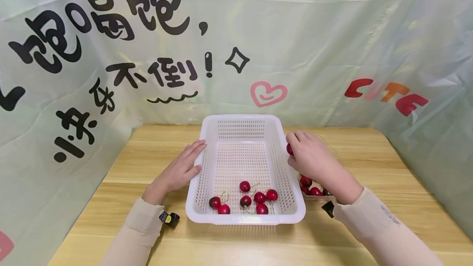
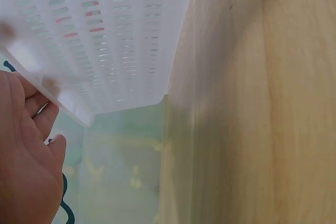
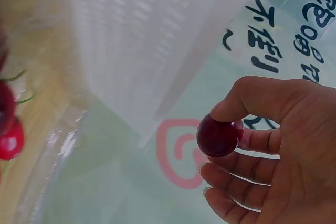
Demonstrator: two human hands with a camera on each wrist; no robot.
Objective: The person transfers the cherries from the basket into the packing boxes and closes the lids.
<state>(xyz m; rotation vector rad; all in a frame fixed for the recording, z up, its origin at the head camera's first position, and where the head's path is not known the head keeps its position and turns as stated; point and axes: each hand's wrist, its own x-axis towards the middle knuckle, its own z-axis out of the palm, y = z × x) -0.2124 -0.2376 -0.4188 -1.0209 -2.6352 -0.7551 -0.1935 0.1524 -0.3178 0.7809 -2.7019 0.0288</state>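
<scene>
Pinching a cherry (image 3: 216, 137), the right hand (image 1: 314, 157) seems mid-transfer; the left hand (image 1: 181, 170), fingers relaxed, touches the basket (image 1: 244, 218) between them; next probably calls for leftward carry and release.

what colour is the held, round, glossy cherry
Dark red; the cherry shows best in the right wrist view.

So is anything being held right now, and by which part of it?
Yes: a dark red cherry, pinched by its round body in the right grip. The left grip rests on the rim of the white basket.
</scene>
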